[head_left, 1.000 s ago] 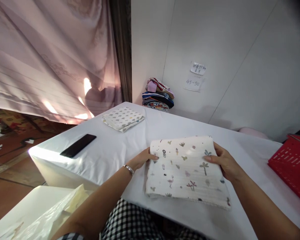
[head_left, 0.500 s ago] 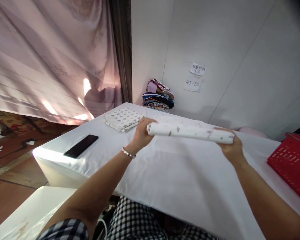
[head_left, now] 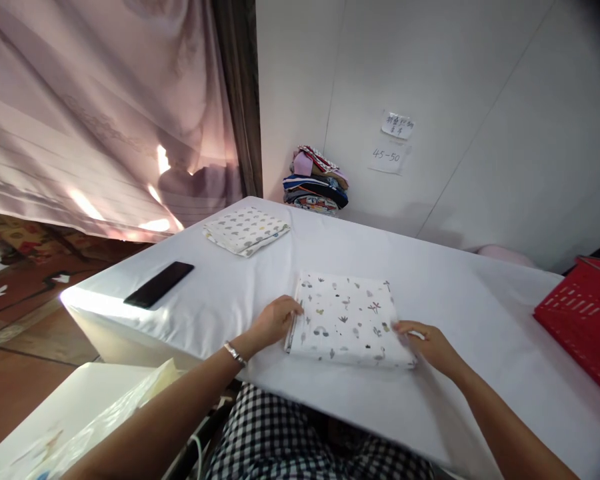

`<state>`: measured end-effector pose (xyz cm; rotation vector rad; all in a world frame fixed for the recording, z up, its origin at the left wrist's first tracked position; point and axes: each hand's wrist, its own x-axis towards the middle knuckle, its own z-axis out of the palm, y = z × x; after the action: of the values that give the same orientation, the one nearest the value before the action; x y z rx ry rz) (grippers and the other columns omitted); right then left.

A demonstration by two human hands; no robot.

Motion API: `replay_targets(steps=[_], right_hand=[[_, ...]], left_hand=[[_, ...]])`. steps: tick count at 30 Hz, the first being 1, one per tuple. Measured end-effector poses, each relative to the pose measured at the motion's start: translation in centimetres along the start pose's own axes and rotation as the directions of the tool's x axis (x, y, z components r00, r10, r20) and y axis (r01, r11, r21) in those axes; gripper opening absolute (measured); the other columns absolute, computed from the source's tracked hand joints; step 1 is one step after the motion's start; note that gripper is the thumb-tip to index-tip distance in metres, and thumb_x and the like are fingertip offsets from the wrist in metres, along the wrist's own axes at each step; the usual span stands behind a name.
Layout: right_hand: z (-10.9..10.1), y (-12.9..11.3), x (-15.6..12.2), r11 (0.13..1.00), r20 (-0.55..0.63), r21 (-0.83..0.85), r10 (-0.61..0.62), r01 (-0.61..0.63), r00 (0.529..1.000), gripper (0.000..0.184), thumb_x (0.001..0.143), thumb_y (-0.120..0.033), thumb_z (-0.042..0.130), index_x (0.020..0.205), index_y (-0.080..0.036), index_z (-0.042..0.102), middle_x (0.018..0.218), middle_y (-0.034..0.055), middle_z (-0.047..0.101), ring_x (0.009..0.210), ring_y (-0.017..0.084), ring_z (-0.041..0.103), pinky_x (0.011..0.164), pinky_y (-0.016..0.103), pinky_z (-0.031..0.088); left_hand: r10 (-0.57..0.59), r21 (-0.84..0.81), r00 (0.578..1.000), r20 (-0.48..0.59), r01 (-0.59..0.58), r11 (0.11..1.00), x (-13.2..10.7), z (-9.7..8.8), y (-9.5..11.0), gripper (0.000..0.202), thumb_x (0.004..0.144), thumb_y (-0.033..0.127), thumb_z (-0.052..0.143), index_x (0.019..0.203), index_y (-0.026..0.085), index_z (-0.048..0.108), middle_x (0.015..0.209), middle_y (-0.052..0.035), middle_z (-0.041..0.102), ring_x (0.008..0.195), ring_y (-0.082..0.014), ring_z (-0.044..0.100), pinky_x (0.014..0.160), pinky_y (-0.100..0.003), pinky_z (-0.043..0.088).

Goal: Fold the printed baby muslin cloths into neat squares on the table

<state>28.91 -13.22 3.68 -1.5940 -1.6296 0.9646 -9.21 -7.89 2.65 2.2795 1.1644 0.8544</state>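
Note:
A folded white cloth [head_left: 347,323] printed with small rainbows, plants and birds lies flat on the white-covered table in front of me. My left hand [head_left: 274,323], with a bracelet at the wrist, grips its left edge with curled fingers. At the opposite edge, my right hand [head_left: 427,341] pinches the cloth between thumb and fingers. Farther back on the left rests another folded white cloth [head_left: 247,231] with a grey cloud-like print, apart from both hands.
A black phone [head_left: 160,285] lies near the left edge of the table [head_left: 460,293]. On the right stands a red plastic basket [head_left: 580,313]. Several folded fabrics form a stack [head_left: 316,180] by the wall, below paper notes [head_left: 391,157]. A pink curtain [head_left: 105,100] hangs at left.
The printed cloth, raised and seen edge-on before, has come down toward me and now lies flat on the table. Both hands have lowered with it and moved closer together.

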Motion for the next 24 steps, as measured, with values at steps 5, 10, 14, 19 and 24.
replay_targets(steps=[5, 10, 14, 19, 24], right_hand=[[3.5, -3.3, 2.1, 0.928, -0.104, -0.25, -0.31, 0.277, 0.945, 0.032, 0.084, -0.041, 0.046, 0.105, -0.025, 0.064, 0.124, 0.0041, 0.056, 0.123, 0.023, 0.043, 0.106, 0.045, 0.028], [8.0, -3.1, 2.5, 0.7, 0.22, -0.632, -0.251, 0.333, 0.943, 0.052, 0.09, -0.048, 0.032, 0.135, -0.023, 0.041, 0.145, 0.0054, 0.031, 0.136, 0.024, 0.02, 0.11, 0.049, 0.014], [9.0, -2.1, 2.4, 0.655, 0.261, -0.685, -0.188, 0.319, 0.947, 0.055, 0.092, -0.049, 0.022, 0.138, -0.023, 0.035, 0.148, 0.0039, 0.023, 0.137, 0.023, 0.016, 0.11, 0.047, 0.013], [8.9, -1.9, 2.4, 0.653, 0.237, -0.691, -0.201, 0.31, 0.951, 0.053, 0.092, -0.049, 0.023, 0.138, -0.024, 0.036, 0.147, 0.0035, 0.025, 0.136, 0.022, 0.018, 0.109, 0.047, 0.014], [9.0, -1.9, 2.4, 0.642, 0.226, -0.696, -0.23, 0.322, 0.947, 0.05, 0.092, -0.046, 0.027, 0.137, -0.026, 0.037, 0.147, 0.0033, 0.027, 0.136, 0.022, 0.02, 0.109, 0.048, 0.016]], left_hand=[[-0.053, -0.002, 0.997, -0.059, 0.053, 0.999, 2.0, 1.9, 1.9, 0.024, 0.08, 0.018, 0.046, 0.099, 0.021, 0.061, 0.116, -0.0051, 0.06, 0.11, -0.019, 0.051, 0.097, -0.035, 0.04], [-0.071, 0.089, 0.996, 0.056, 0.066, 0.994, 1.8, 3.2, 1.9, 0.029, 0.08, 0.028, 0.053, 0.106, 0.022, 0.061, 0.125, -0.0052, 0.056, 0.12, -0.0228, 0.044, 0.106, -0.042, 0.03], [-0.176, 0.0, 0.984, -0.006, 0.176, 0.984, 2.4, 2.3, 0.2, 0.025, 0.08, 0.026, 0.051, 0.101, 0.023, 0.064, 0.117, -0.0041, 0.061, 0.111, -0.0204, 0.051, 0.101, -0.038, 0.037], [-0.27, 0.15, 0.953, -0.14, 0.29, 0.945, 6.1, 1.4, -1.0, 0.028, 0.082, 0.025, 0.049, 0.105, 0.018, 0.062, 0.122, -0.0076, 0.056, 0.117, -0.022, 0.045, 0.102, -0.036, 0.034], [-0.246, 0.282, 0.966, -0.083, 0.26, 0.924, 10.0, 2.7, -0.8, 0.029, 0.086, 0.027, 0.044, 0.109, 0.02, 0.059, 0.126, -0.0069, 0.054, 0.119, -0.0227, 0.042, 0.099, -0.039, 0.031]])
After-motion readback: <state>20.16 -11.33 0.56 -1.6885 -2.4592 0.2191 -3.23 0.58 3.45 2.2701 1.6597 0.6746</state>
